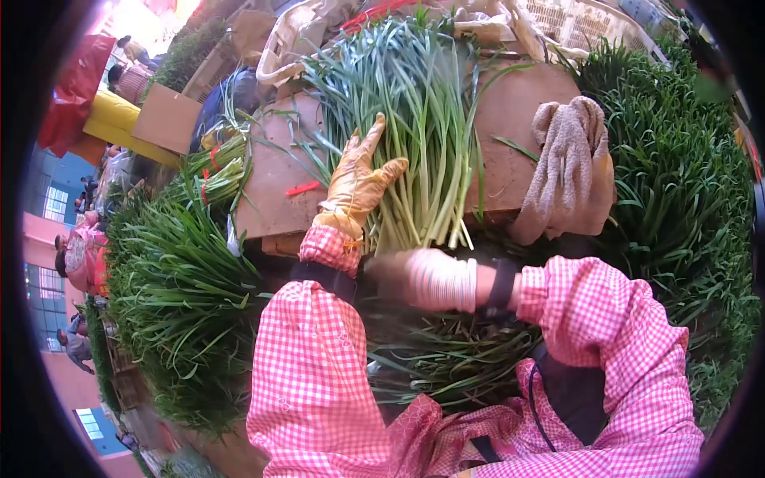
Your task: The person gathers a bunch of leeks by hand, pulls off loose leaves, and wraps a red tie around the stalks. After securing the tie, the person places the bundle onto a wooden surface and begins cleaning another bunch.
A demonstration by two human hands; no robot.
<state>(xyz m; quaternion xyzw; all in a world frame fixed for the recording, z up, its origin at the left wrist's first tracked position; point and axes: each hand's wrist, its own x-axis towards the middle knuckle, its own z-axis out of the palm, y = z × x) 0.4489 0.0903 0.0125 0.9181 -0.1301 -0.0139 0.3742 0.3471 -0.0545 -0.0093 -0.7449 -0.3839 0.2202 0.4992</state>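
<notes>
A thick bundle of long green stalks [426, 135] lies on a brown board [510, 103], leaves toward the top and pale cut ends toward me. My left hand [360, 179], in a yellowish glove, rests on the left side of the bundle with its fingers spread. Just below the cut ends is my right hand [398, 275], with a striped band at the wrist; its fingers are smeared by motion, so whether they hold anything cannot be told. A red strip [303, 189] lies on the board left of my left hand.
A beige towel [564, 167] hangs over the board's right side. Heaps of green leaves stand left [183, 279] and right [677, 159]. Loose leaves [454, 358] lie below my hands. A white basket [590, 28] is at the back. Other people [78, 253] are at the far left.
</notes>
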